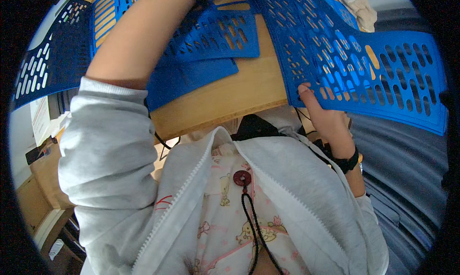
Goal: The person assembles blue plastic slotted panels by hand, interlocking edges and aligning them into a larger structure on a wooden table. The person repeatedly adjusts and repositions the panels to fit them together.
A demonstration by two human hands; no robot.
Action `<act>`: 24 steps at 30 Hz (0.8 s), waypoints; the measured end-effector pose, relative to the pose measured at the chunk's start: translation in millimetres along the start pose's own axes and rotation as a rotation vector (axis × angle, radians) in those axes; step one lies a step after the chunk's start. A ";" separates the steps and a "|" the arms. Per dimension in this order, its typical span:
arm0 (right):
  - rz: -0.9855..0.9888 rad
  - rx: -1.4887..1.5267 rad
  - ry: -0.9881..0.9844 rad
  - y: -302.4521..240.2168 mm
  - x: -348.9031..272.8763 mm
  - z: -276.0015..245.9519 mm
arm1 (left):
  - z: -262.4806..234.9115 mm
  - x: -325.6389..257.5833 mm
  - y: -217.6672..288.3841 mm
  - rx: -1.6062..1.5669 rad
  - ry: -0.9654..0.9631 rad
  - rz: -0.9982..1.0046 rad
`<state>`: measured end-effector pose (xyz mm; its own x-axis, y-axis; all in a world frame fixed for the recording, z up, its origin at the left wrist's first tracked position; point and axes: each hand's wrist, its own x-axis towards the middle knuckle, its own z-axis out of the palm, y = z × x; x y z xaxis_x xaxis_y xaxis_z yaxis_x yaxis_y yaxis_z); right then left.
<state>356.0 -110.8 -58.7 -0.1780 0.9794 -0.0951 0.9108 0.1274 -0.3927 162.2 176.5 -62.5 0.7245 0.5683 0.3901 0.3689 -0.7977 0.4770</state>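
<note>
Table [268, 83]: wooden, bearing blue slotted panels [215, 54].
Right hand [328, 121]: grips right panel [383, 40] by near edge, thumb uppermost.
Left hand: out of view; grip cannot be told.

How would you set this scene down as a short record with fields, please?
Left hand: out of view past the upper edge
Right hand: grips the near edge of a slotted blue panel, thumb on top
Work surface: wooden tabletop
Beside the panel: overlapping blue sheets, partly behind the left forearm
Worn: dark red pendant on black cord
</note>
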 end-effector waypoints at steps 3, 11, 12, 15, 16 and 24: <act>0.180 0.256 0.024 -7.5 3.6 -1.1 | 0.2 -0.2 -2.3 -0.016 -0.016 -0.022; 0.121 0.279 0.186 -6.6 2.7 8.7 | -3.2 -2.4 0.7 -0.041 -0.035 -0.056; 0.123 0.251 0.170 -5.2 2.1 8.6 | -3.4 -3.1 1.0 -0.044 -0.038 -0.038; 0.012 0.121 0.201 -2.4 2.5 10.9 | -4.7 -3.5 1.8 -0.047 -0.051 -0.038; -0.012 0.082 0.201 -2.0 2.5 11.4 | -5.2 -3.9 1.9 -0.037 -0.053 -0.030; 0.053 0.211 0.203 -3.9 1.9 13.4 | -7.3 -4.3 8.4 0.058 -0.060 -0.016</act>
<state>347.2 -111.5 -69.6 -0.0350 0.9978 0.0559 0.8153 0.0609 -0.5759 157.8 168.9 -54.4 0.7511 0.5692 0.3345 0.4125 -0.8002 0.4354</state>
